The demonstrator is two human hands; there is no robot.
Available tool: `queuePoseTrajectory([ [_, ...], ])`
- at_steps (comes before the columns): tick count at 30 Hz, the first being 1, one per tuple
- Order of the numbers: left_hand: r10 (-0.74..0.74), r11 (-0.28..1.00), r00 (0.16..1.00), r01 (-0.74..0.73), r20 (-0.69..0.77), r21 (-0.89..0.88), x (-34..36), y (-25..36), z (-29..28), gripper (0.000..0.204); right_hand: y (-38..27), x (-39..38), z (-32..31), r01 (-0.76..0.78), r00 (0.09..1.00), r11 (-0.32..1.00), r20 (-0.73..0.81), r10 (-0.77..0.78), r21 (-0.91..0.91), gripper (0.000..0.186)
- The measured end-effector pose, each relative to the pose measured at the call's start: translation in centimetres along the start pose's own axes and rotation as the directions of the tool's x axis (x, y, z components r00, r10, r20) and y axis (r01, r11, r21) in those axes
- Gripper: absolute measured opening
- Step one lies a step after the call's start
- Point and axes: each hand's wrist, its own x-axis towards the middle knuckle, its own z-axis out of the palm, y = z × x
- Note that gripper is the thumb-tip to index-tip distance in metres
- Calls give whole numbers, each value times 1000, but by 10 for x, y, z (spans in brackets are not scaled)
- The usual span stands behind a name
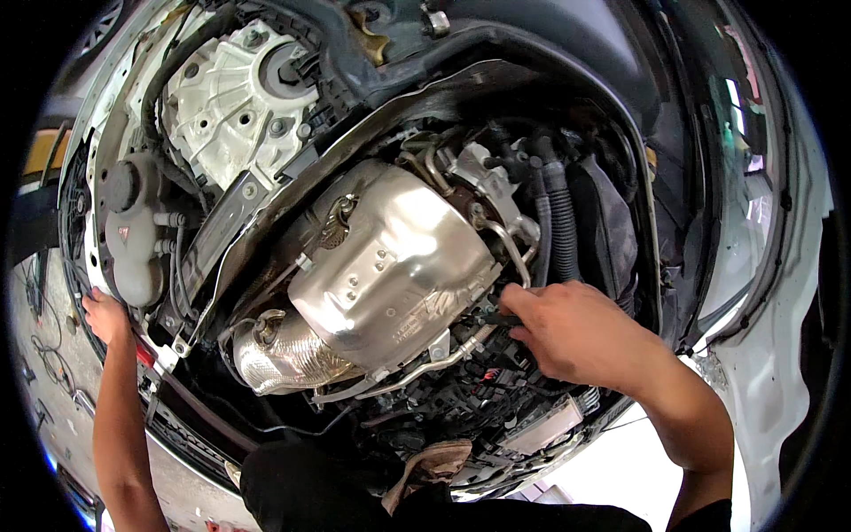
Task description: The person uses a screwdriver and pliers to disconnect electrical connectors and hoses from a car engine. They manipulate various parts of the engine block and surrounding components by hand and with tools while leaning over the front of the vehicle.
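My right hand (572, 332) is closed, thumb and fingers pinched round a small dark piece (498, 317) that I cannot make out. It is beside the right end of a shiny metal heat shield (399, 257), close to a bent metal pipe (510, 248). Below the shield runs another thin metal pipe (434, 365). At the far left my left hand (106, 317) has its fingers bent over the edge of the car body (93, 239), just below a translucent plastic coolant tank (137, 230) with a black cap. Something red (144, 356) shows by that wrist.
Wiring and black connectors (483, 381) crowd the space below the shield. A ribbed black hose (558, 213) rises right of it. At the upper left is a pale cast housing (235, 106). A brown cloth (434, 465) lies near my body. Cables (53, 355) lie on the floor.
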Motion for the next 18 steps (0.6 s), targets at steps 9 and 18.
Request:
queuePoseTrajectory([
  [9, -24, 1000, 1000, 24, 9, 6, 6, -7, 9, 53, 14, 18, 12, 146, 988, 989, -46, -145, 15, 15],
  [18, -53, 998, 997, 54, 52, -21, 4, 1, 3, 56, 2, 33, 22, 108, 994, 991, 32, -106, -84, 16],
])
